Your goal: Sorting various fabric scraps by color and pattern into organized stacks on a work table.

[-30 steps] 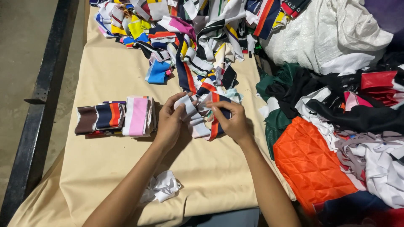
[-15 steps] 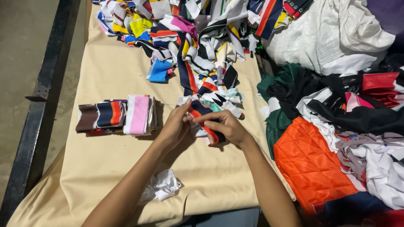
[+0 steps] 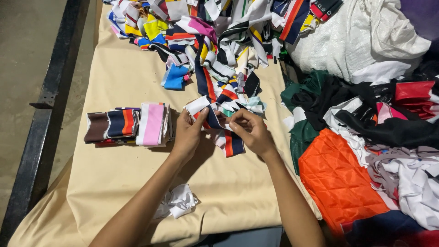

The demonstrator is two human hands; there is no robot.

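Gripping a striped fabric strip [image 3: 218, 120] with both hands over the beige-covered table [image 3: 119, 174]. Left hand [image 3: 186, 135]: fingers closed, thumb and forefinger pinching the strip's white-and-red end. Right hand [image 3: 250, 131]: fingers curled, pinching the same strip from the other side; hands close together, nearly touching. The strip's navy, red and white tail hangs below and between the hands, resting on the cloth.

Just to the left of the left hand: a neat stack of folded strips [image 3: 128, 124], brown, navy-orange and pink-white pieces side by side. Beyond both hands, touching the held strip's far end: a loose heap of mixed striped strips [image 3: 206, 36]. Near the left forearm, toward the table edge: a crumpled white scrap [image 3: 178, 201]. Right of the right hand: a pile of garments, with orange quilted fabric [image 3: 336, 178] nearest the forearm and dark green cloth [image 3: 304, 110] beside it.
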